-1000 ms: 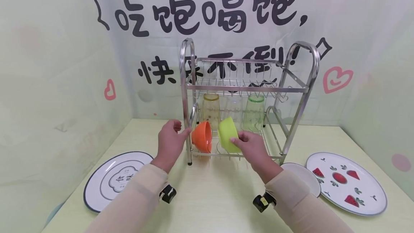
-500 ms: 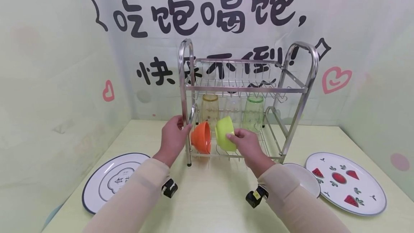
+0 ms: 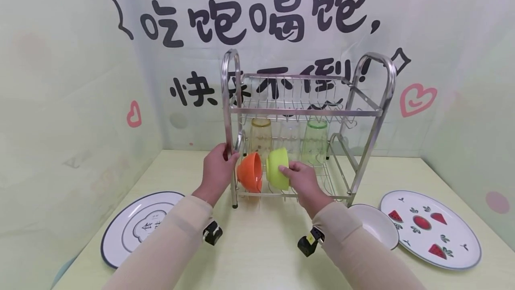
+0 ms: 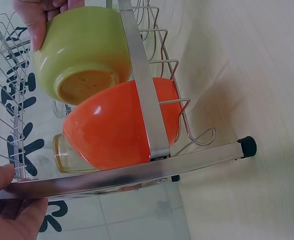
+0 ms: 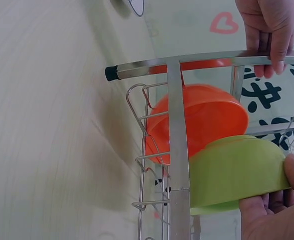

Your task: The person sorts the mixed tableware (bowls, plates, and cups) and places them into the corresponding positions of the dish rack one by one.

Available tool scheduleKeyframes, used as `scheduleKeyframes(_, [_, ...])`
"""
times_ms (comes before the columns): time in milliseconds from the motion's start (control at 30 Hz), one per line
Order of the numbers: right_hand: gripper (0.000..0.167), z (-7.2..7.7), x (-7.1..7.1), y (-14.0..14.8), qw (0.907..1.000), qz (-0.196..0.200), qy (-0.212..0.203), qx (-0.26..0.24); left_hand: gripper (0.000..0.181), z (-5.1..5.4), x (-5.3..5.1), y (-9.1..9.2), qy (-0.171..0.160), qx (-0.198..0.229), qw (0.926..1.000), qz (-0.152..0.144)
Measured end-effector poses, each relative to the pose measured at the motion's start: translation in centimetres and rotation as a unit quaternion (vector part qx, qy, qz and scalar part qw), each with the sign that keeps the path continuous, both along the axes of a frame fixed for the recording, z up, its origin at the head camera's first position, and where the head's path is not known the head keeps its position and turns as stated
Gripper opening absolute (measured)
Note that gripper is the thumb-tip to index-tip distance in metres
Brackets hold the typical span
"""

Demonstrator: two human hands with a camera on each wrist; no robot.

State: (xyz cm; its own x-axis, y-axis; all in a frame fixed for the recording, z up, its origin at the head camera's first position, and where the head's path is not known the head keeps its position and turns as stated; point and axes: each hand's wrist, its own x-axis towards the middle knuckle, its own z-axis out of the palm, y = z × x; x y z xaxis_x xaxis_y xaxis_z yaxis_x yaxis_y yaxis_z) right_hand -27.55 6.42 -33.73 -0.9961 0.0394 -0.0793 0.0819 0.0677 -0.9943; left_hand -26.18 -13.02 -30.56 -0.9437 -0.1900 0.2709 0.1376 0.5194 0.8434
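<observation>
A green bowl [image 3: 276,169] is tipped on its side at the front of the rack's lower tier, and my right hand [image 3: 302,182] pinches its rim between thumb and fingers. Left of it an orange bowl [image 3: 250,172] stands on its side in the same tier, untouched by either hand. My left hand [image 3: 217,169] grips the left front post of the metal dish rack [image 3: 306,112]; in the left wrist view its thumb and fingers [image 4: 32,215] wrap the post. In the right wrist view the green bowl [image 5: 239,170] lies close against the orange one.
Behind the bowls, a yellow glass [image 3: 261,136], a clear glass [image 3: 289,138] and a green glass [image 3: 315,140] stand upside down. A blue-rimmed plate [image 3: 120,236] lies at left. A small white dish [image 3: 382,227] and a watermelon-patterned plate [image 3: 454,236] lie at right.
My right hand has moved the green bowl left, nearer the orange bowl, and set it straighter and slightly lower. My left hand has shifted slightly right and closed round the rack's post.
</observation>
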Motion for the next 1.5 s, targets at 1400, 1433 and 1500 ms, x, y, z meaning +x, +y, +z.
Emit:
scheduleKeyframes(1400, [0.029,-1.7,-1.2,-1.9,0.9994,-0.003,-0.011,-0.032,0.017,-0.2,-0.1,-0.4,0.012,-0.013,0.9996,-0.021])
scheduleKeyframes(1433, [0.029,-1.7,-1.2,-1.9,0.9994,-0.003,-0.01,-0.032,0.017,-0.2,-0.1,-0.4,0.013,-0.013,0.9996,-0.02])
scheduleKeyframes(1500, [0.029,-1.7,-1.2,-1.9,0.9994,-0.003,-0.009,-0.033,0.016,-0.2,-0.1,-0.4,0.013,-0.013,0.9996,-0.019])
